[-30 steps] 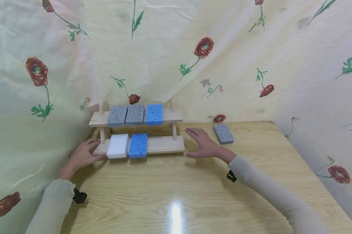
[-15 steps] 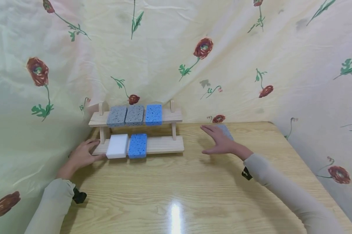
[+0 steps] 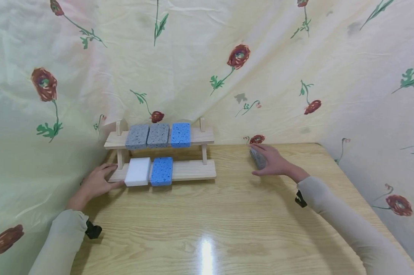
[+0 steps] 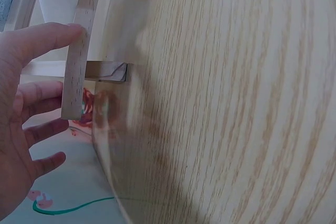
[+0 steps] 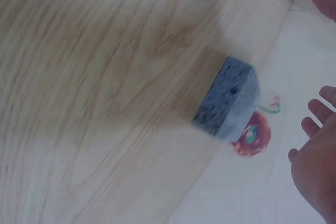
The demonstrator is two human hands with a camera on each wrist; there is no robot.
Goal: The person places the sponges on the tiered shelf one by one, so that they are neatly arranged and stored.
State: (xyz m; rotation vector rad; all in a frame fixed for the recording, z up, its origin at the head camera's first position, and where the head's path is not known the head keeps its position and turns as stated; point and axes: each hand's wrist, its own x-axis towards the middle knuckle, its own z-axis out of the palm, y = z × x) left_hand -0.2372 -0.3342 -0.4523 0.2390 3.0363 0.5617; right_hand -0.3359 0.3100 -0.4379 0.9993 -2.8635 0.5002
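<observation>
A two-tier wooden shelf rack point(image 3: 193, 170) stands at the left. My left hand point(image 3: 96, 183) grips the left end of its lower board; in the left wrist view the thumb lies on the board's edge point(image 4: 79, 66) with fingers beyond it. Over at the right, my right hand point(image 3: 275, 160) reaches above a grey speckled sponge point(image 3: 257, 159), thumb and fingers spread. The hand hides part of this sponge in the head view. From the right wrist, the grey sponge point(image 5: 226, 100) lies on the table, apart from the fingers.
The top board carries two grey sponges point(image 3: 147, 136) and a blue one point(image 3: 181, 135). On the lower board lie a white sponge point(image 3: 138, 171) and a blue sponge point(image 3: 162, 171). A flowered curtain point(image 3: 193, 76) hangs behind the wood-grain table point(image 3: 179, 221).
My right hand has moved right, away from the rack's right end to over the loose grey sponge. My left hand stays at the rack, and the sponges on it have not moved.
</observation>
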